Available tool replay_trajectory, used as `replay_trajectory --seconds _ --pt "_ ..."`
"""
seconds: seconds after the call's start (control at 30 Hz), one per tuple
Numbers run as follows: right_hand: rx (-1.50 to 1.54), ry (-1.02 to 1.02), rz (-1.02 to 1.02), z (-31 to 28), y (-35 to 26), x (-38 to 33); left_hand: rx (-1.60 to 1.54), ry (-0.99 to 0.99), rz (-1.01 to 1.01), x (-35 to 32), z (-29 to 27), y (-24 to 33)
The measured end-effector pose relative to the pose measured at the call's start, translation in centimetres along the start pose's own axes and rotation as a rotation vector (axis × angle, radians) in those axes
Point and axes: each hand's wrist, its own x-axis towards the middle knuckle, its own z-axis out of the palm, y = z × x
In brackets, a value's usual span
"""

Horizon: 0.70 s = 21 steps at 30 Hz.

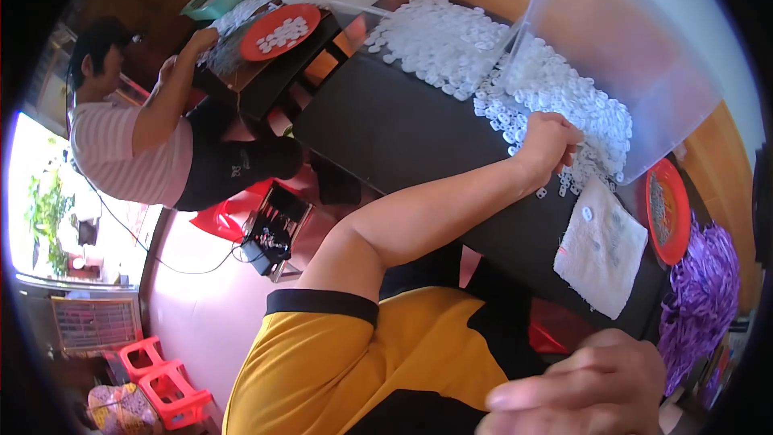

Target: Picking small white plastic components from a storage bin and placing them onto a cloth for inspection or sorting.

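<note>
My left hand [554, 145] reaches over the near edge of a heap of small white plastic pieces with holes [564, 93]. Its fingers are curled in, and whatever they pinch is hidden. Close to the camera at the lower right is my right hand [588, 391], raised in front of the table's near side. Its fingers are bent together, with nothing nameable showing between them. Between the two hands a white cloth [604, 254] with greyish stains lies on the dark table [354, 125]. One white piece [587, 213] rests on the cloth.
Clear plastic panels [620, 64] stand around the heap; a second white heap [439, 40] lies left. A red plate [675, 229] and purple strips [700, 298] sit at right. A co-worker [133, 137] handles things beside another red plate [256, 42]. Red stools [173, 391] stand lower left.
</note>
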Motion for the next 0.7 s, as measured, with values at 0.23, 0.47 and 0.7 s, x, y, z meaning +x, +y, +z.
replay_trajectory --seconds 0.23,0.47,0.7 --pt "-0.507 -0.631 -0.059 -7.5 -2.1 -1.8 0.036 0.026 0.063 0.9 -0.8 -1.5" --pt "0.225 -0.88 0.074 -6.5 3.3 -1.0 0.063 0.007 0.021 1.6 -1.5 -0.6" --pt "-0.976 0.0 0.352 -17.5 8.3 -4.8 0.1 -0.055 0.01 0.7 -0.6 -0.3"
